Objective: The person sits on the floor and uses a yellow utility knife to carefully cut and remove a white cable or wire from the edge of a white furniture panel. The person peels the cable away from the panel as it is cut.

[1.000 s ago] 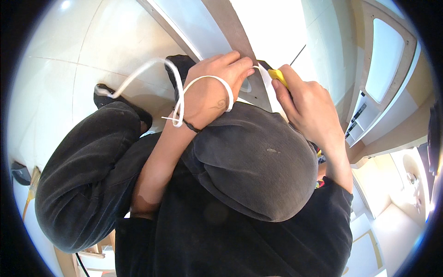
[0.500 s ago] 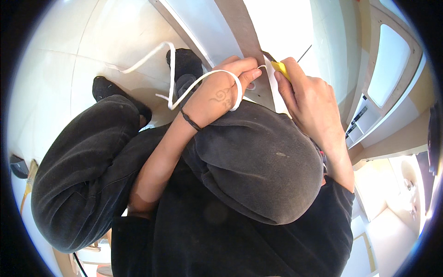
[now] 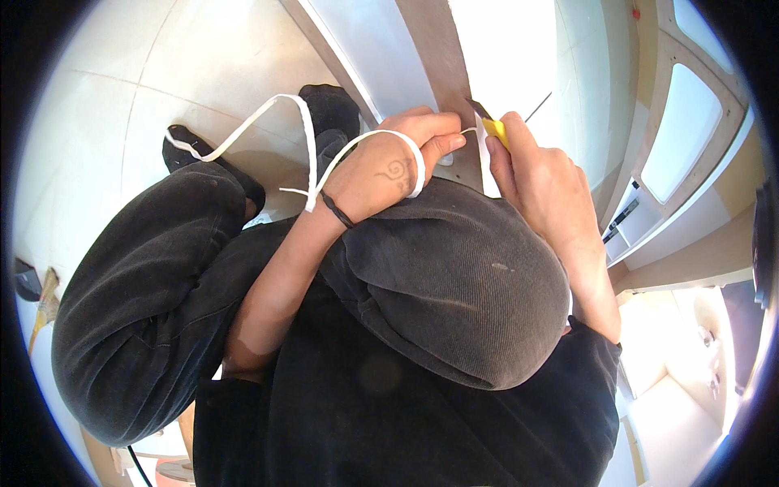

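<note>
White strip [image 3: 311, 154] loops over the left hand [image 3: 398, 158], one end apparently pinched in its fingers, the tail trailing left of the grip; the right hand [image 3: 545, 183] is closed round a yellow-handled knife [image 3: 497, 132], blade just past the pinch; the gravest risk, I judge, is a blade slip into the left fingers; a lesser one is the loose loop snagging; the clothed knee [image 3: 462, 284] crowds the grip's near side, a brown-edged panel [image 3: 438, 49] lies beyond, a socked foot [image 3: 329, 109] left.
</note>
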`<act>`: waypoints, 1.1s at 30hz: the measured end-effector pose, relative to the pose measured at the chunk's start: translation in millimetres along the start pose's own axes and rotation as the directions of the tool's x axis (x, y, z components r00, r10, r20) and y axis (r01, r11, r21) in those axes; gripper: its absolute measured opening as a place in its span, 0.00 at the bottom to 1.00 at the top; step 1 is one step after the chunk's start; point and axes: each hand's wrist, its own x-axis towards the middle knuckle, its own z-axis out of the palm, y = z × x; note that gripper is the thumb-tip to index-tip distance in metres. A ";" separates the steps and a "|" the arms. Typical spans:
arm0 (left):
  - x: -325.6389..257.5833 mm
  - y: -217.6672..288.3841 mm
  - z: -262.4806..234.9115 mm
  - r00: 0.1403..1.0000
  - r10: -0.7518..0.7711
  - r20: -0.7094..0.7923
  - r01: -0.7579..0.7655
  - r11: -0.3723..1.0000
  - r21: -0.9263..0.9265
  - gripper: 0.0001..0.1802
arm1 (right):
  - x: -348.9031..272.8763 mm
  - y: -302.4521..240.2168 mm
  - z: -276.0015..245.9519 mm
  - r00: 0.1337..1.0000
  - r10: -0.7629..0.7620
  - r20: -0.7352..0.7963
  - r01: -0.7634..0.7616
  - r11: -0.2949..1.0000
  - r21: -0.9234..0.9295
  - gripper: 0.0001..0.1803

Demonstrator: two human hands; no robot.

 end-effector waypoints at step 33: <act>-0.9 1.5 -1.4 1.000 -0.005 -0.017 0.005 0.999 -0.038 0.16 | 0.3 7.2 -25.2 0.985 -0.077 0.154 0.066 0.995 0.072 0.13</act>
